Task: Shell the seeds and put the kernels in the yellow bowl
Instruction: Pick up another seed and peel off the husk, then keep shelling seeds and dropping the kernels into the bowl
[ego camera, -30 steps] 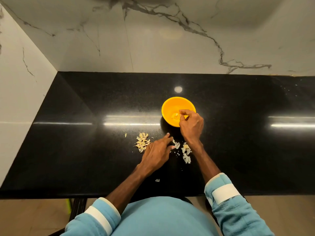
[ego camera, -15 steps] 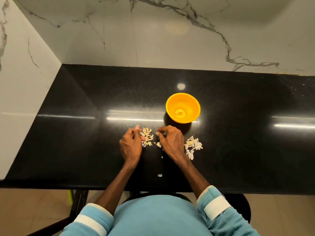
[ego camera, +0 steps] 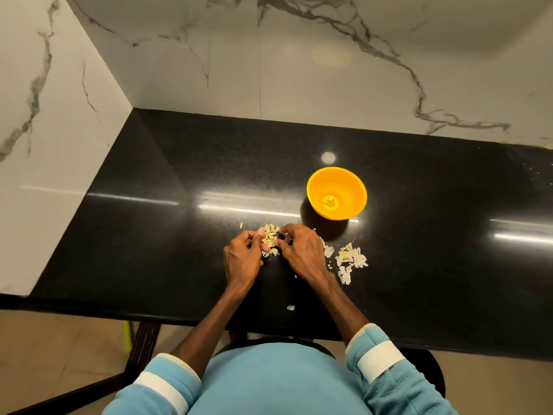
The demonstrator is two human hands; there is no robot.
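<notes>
- Since one second ago, the right hand (ego camera: 302,253) has come back from over the yellow bowl (ego camera: 350,187) to the seed pile (ego camera: 270,237). The left hand (ego camera: 242,260) has closed in from the other side, so both now meet over the pile.
- Location of the work: the unshelled seeds lie on the black worktop (ego camera: 167,223) between the two hands, near the bowl but not touching it. A few kernels (ego camera: 329,201) sit at the bottom of the bowl. Discarded shells (ego camera: 350,260) lie scattered just right of the right hand.
- Handling, as a judgement: each seed looks very light, flat and smooth, with a thin brittle hull. It would likely skid on the polished worktop. It is best pinched across its flat faces and cracked along the edge seam, gently enough to spare the kernel.
- Right fingers (ego camera: 288,238): curled, with thumb and forefinger drawn together at the pile's right edge, apparently pinching a pale seed (ego camera: 285,234). The seed is almost too small to make out.
- Left fingers (ego camera: 259,234): curled, with the tips touching the pile's left edge. Whether they hold a seed cannot be told.
</notes>
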